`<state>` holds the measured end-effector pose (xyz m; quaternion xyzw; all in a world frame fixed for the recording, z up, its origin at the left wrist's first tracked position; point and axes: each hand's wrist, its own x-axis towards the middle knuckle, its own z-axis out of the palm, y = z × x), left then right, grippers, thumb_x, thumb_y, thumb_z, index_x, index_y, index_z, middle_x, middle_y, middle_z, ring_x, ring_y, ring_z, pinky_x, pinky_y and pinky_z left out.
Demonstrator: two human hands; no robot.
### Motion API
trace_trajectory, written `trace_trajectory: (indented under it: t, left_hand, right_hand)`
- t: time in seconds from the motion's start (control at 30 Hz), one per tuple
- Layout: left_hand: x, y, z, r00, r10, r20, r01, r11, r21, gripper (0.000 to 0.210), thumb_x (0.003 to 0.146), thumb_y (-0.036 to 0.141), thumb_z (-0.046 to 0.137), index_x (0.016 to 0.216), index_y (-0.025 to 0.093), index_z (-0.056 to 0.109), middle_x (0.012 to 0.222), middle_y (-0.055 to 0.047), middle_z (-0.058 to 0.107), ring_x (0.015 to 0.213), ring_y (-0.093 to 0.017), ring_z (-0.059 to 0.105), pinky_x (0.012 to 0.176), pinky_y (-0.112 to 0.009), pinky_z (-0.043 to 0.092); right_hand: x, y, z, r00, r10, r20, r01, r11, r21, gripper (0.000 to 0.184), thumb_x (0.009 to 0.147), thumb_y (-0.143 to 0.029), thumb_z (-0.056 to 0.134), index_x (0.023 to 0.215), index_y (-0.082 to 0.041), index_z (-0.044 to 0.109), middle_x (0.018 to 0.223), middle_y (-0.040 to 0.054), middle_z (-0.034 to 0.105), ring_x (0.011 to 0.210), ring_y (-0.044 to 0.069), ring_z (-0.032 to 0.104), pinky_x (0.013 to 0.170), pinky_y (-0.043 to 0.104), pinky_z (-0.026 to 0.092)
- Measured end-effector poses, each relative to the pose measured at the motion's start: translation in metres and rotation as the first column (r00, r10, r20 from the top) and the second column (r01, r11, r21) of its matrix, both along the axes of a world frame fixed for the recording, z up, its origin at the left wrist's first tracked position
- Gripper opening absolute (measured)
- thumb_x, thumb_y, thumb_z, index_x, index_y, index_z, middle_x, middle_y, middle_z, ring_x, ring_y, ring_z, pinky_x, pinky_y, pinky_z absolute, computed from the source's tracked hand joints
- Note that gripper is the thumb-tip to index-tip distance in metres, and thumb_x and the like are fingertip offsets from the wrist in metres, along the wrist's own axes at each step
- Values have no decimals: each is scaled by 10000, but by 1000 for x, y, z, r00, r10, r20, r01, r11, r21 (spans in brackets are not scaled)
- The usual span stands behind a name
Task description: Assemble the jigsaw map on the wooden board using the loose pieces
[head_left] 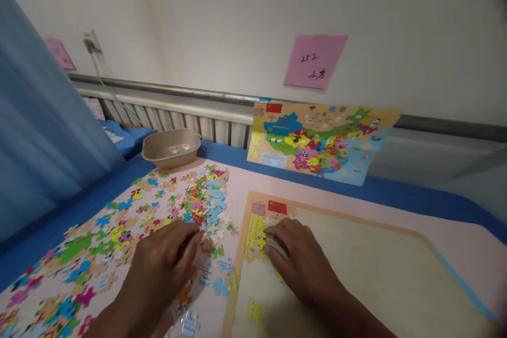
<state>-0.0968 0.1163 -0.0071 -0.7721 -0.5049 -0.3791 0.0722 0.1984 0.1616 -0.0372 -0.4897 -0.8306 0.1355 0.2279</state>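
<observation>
My left hand [168, 256] is closed above the loose pieces, thumb and index finger drawn together. A tan puzzle piece [206, 243] shows just beyond its fingertips; whether anything sits between them is hidden. On the puzzle board [356, 274], my right hand [299, 256] has thumb and index finger at the edge of a yellow puzzle piece [261, 242], pinching it against the joined yellow pieces below the printed red flag [277, 207]. Another yellow cluster [256, 310] lies lower on the board. Light-blue pieces with print [221, 286] lie between the hands.
Many loose coloured pieces [114, 232] spread over the left side. A beige basin [170, 150] with several pieces stands behind them. A coloured map picture [317, 142] leans against the rail [198, 96]. A blue curtain [47, 111] hangs at left; a pink note [315, 62] is on the wall.
</observation>
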Motion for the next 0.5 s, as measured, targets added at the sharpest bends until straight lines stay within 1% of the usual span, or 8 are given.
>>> trace_trajectory:
  t: [0.17, 0.3, 0.5]
  left_hand:
    - [4, -4, -1, 995, -87, -43, 88, 996, 5, 120, 1028, 217, 528, 1016, 208, 648, 779, 3, 691, 647, -140, 663, 592, -247, 507]
    - [7, -9, -5, 986, -146, -84, 146, 989, -13, 154, 1031, 195, 504, 999, 209, 653, 778, -12, 686, 650, -154, 661, 578, -259, 507]
    - [12, -11, -5, 981, -177, -79, 174, 984, -39, 188, 1023, 158, 487, 974, 199, 664, 759, -15, 680, 632, -162, 659, 562, -277, 525]
  right_hand:
    - [-4, 0, -3, 999, -28, 27, 28, 1000, -7, 160, 889, -179, 679, 1037, -239, 676, 978, 43, 656, 953, 262, 589, 837, 429, 374]
    - [-5, -1, -2, 999, -36, 30, 37, 999, -22, 161, 862, -164, 695, 1005, -233, 668, 956, 39, 651, 946, 266, 579, 831, 427, 359]
    - [-3, -2, -5, 1000, -25, -13, 25, 1000, -7, 202, 852, -136, 669, 1027, -234, 654, 968, 37, 650, 945, 256, 570, 831, 423, 344]
